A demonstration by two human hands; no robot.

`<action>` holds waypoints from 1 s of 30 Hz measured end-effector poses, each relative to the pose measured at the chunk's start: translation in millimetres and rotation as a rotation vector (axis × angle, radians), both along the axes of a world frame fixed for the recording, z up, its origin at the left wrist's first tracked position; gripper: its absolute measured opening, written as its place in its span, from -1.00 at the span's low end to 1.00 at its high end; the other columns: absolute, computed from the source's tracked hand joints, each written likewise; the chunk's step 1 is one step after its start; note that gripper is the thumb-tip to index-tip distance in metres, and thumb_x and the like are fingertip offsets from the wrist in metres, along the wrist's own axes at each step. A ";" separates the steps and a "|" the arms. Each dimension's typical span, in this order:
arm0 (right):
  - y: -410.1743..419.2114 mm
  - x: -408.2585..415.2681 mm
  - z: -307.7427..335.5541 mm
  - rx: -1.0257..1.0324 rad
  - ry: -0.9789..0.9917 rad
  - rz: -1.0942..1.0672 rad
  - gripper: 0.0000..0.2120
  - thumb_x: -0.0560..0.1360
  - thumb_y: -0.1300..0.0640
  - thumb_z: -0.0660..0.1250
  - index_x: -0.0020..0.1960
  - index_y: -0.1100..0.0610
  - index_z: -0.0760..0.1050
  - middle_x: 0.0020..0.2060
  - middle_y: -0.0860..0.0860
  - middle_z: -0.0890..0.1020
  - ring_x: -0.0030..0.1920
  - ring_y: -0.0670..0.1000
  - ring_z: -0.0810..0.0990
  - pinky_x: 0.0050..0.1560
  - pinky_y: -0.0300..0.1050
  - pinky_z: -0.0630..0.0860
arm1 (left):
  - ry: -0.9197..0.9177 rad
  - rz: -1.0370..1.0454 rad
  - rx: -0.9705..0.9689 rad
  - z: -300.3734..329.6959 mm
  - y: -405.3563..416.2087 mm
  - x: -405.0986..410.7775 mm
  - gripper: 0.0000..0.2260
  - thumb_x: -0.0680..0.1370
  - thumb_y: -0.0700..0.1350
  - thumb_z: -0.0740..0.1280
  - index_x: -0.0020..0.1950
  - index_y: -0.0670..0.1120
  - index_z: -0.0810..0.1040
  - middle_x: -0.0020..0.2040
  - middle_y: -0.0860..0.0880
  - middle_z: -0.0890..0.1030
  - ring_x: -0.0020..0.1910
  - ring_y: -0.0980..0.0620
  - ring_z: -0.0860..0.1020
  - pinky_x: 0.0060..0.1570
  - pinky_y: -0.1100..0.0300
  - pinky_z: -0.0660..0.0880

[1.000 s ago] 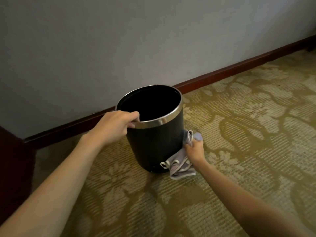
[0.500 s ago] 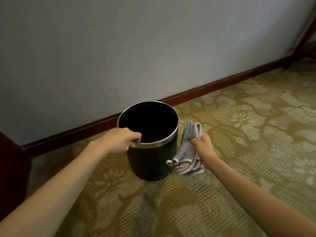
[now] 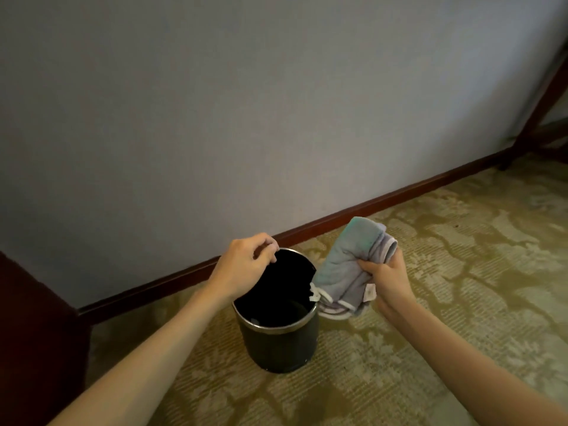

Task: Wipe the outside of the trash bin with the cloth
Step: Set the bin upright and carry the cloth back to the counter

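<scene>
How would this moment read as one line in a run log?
left hand: over bin rim, grip unclear | right hand: grips cloth, off the trash bin | bin: upright on carpet

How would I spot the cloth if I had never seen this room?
Find the black trash bin standing on the patterned carpet near the wall. Just right of its metal rim, the right hand grips the cloth: bunched grey-blue fabric with white edging, the only soft thing here.

Left hand [image 3: 242,265] hangs with fingers [image 3: 270,245] loosely curled; right hand [image 3: 388,279] clenched.
</scene>
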State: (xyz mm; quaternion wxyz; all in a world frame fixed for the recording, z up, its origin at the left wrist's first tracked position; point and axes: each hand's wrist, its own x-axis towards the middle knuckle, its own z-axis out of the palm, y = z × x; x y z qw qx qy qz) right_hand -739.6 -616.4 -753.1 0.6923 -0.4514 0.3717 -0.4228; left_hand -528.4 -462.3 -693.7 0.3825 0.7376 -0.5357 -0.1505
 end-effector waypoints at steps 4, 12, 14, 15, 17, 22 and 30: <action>4.6 8.6 121.7 0.048 -0.029 0.005 -0.49 0.43 0.55 0.24 0.30 0.21 0.33 0.19 0.20 0.52 0.16 0.17 0.57 0.13 0.15 0.54 | 0.090 -0.020 0.134 115.3 -10.3 -4.7 -0.79 0.58 -0.10 0.24 -0.23 -0.05 0.55 -0.37 0.02 0.63 -0.36 0.14 0.59 -0.23 0.25 0.47; 24.6 26.1 458.6 -0.086 -0.099 0.052 -0.57 0.40 0.59 0.21 0.09 0.14 0.45 -0.01 0.06 0.64 -0.06 0.01 0.68 -0.20 -0.16 0.62 | 0.200 0.023 0.171 404.1 15.1 6.3 -0.78 0.58 -0.15 0.23 -0.22 -0.15 0.55 -0.40 0.00 0.60 -0.44 0.16 0.54 -0.37 0.38 0.42; 39.7 27.6 536.3 -0.132 -0.078 0.046 -0.57 0.41 0.58 0.22 0.14 0.17 0.41 0.02 0.08 0.61 0.00 0.04 0.64 -0.14 -0.14 0.61 | 0.197 0.031 0.188 469.3 35.4 6.3 -0.78 0.58 -0.15 0.22 -0.24 -0.12 0.55 -0.40 0.01 0.61 -0.44 0.16 0.55 -0.36 0.35 0.45; 48.2 28.3 570.4 -0.147 -0.075 0.044 -0.57 0.41 0.57 0.23 0.17 0.19 0.39 0.05 0.10 0.60 0.04 0.07 0.62 -0.06 -0.08 0.60 | 0.181 0.028 0.198 498.3 46.5 6.9 -0.78 0.57 -0.16 0.22 -0.24 -0.11 0.55 -0.40 0.01 0.61 -0.43 0.13 0.55 -0.33 0.28 0.46; 65.6 29.8 626.3 -0.172 -0.083 0.042 -0.57 0.43 0.56 0.23 0.20 0.21 0.35 0.09 0.14 0.56 0.09 0.11 0.59 0.07 0.05 0.56 | 0.148 0.026 0.205 547.3 69.5 11.0 -0.79 0.55 -0.18 0.22 -0.26 -0.11 0.55 -0.40 0.00 0.61 -0.40 0.08 0.55 -0.31 0.18 0.48; 103.5 45.1 705.0 -0.259 -0.167 0.079 -0.56 0.44 0.57 0.19 0.21 0.19 0.39 0.00 0.04 0.61 -0.04 -0.01 0.64 -0.13 -0.14 0.62 | 0.090 0.084 0.172 616.8 120.8 36.1 -0.75 0.52 -0.30 0.13 -0.29 -0.12 0.49 -0.40 -0.04 0.58 -0.45 0.08 0.53 -0.41 0.29 0.43; 171.4 85.0 760.9 -0.290 -0.307 0.156 -0.59 0.42 0.58 0.22 0.15 0.22 0.44 -0.04 0.07 0.62 -0.04 0.06 0.62 0.01 0.02 0.56 | 0.054 0.243 -0.008 664.0 203.4 45.6 -0.75 0.51 -0.31 0.12 -0.31 -0.15 0.47 -0.44 -0.08 0.55 -0.49 0.05 0.50 -0.43 0.26 0.43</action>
